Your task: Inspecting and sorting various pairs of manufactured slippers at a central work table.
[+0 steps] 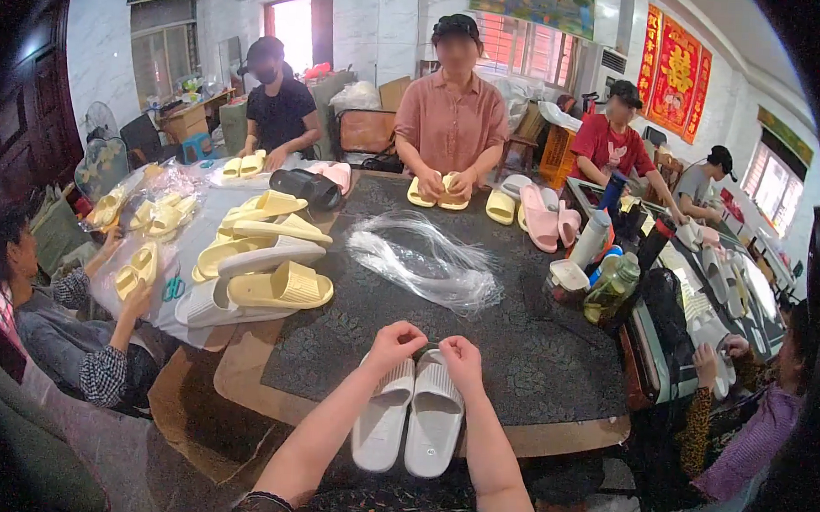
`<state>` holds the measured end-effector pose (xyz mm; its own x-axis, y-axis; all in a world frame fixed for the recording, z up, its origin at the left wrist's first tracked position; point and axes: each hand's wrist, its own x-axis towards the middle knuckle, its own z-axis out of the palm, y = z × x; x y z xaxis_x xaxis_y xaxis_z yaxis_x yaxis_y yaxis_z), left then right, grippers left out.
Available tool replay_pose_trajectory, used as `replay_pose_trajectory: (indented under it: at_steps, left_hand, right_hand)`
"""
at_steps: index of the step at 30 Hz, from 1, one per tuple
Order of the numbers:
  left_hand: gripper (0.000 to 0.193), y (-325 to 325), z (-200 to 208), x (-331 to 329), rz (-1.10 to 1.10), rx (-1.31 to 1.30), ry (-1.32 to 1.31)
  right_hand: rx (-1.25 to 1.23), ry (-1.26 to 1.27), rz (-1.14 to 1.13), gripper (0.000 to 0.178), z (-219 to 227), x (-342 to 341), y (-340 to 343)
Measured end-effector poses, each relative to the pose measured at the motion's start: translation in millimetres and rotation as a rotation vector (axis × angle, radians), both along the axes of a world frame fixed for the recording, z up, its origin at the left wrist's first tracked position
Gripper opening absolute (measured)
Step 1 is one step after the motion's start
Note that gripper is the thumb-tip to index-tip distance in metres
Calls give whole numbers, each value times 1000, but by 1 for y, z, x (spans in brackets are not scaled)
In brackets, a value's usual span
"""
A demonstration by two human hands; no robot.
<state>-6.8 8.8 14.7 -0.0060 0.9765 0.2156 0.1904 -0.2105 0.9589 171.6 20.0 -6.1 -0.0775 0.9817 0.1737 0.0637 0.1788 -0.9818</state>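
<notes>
A pair of pale grey slide slippers (pixel 381 429) sits side by side at the near table edge, toes pointing away from me. My left hand (pixel 395 347) is over the toe of the left slipper, thumb and fingertips pinched together. Beside it, my right hand (pixel 461 361) makes a similar pinch over the right slipper's strap. Whatever lies between the fingertips is too fine to make out. Just beyond my hands a loose bundle of thin transparent plastic strands (pixel 428 268) is spread on the dark patterned table mat (pixel 534 353).
Cream and grey slippers (pixel 281 285) are piled on the left, near teal scissors (pixel 173 289). Pink slippers (pixel 540 218) lie at the far right. Bottles (pixel 613 288) and a lidded tub (pixel 569 277) line the right side. Across the table a person (pixel 452 121) handles cream slippers; several others work around.
</notes>
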Motion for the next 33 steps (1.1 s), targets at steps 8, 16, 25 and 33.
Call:
replay_pose_trajectory:
  at_steps: [8,16,25,33]
  left_hand:
    - [13,-2,2,-2,-2,-37,-9]
    - [13,-3,1,2,-63,4,12]
    - [11,-2,-3,0,-54,-13,5]
    - [11,-1,-9,-2,-81,95,90]
  right_hand:
    - [10,16,13,14,4,-2,-3]
    - [18,-76,35,14,5,-2,-1]
    - [-1,-72,37,14,12,-3,-7]
    - [7,-111,84,14,12,-6,-6]
